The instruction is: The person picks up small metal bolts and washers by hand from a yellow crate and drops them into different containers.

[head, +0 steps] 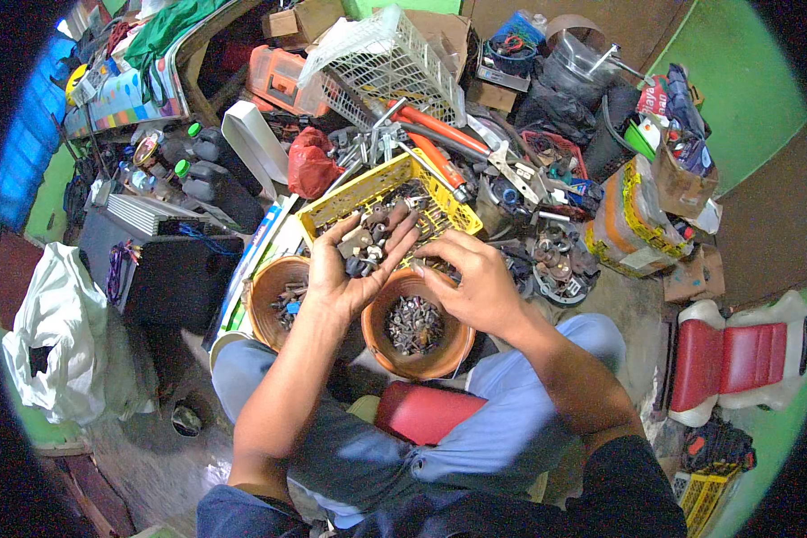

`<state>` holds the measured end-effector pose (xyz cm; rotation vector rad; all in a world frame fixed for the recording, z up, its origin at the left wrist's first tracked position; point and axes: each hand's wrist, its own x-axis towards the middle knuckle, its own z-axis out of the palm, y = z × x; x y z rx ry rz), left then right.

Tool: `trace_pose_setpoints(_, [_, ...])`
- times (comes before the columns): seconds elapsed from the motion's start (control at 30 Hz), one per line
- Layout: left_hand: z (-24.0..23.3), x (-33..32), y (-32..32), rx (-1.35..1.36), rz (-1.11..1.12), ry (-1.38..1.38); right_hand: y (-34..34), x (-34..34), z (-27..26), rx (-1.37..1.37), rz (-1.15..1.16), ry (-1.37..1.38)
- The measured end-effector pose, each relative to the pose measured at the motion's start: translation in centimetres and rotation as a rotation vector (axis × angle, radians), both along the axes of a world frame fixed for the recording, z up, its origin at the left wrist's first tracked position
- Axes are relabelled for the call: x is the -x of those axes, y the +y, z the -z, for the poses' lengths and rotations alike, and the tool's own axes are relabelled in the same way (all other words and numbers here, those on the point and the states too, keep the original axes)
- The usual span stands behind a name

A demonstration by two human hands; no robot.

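Observation:
My left hand is palm up over the near side of a yellow plastic crate, cupping a pile of small metal and rubber parts. To its right, my right hand is above the rim of an orange bucket, thumb and forefinger close together; whether they pinch a small piece is too small to tell. Many small screws or bolts lie in that bucket. A second orange bucket, partly behind my left wrist, holds longer hardware and a blue piece. More loose parts lie inside the crate.
Beyond the crate lie orange tubular tools, a red plastic bag and a white wire-grid basket. Metal parts are heaped at right, near a taped box. A dark metal case and a white bag stand left.

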<state>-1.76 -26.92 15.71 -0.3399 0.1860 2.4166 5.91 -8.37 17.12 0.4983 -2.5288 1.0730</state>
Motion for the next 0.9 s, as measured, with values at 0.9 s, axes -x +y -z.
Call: trace_pose_setpoints(0.9, [0.4,-1.4,0.7,0.362,0.259,0.033,-0.5,0.8,-0.7,-0.059,0.003,0.032])
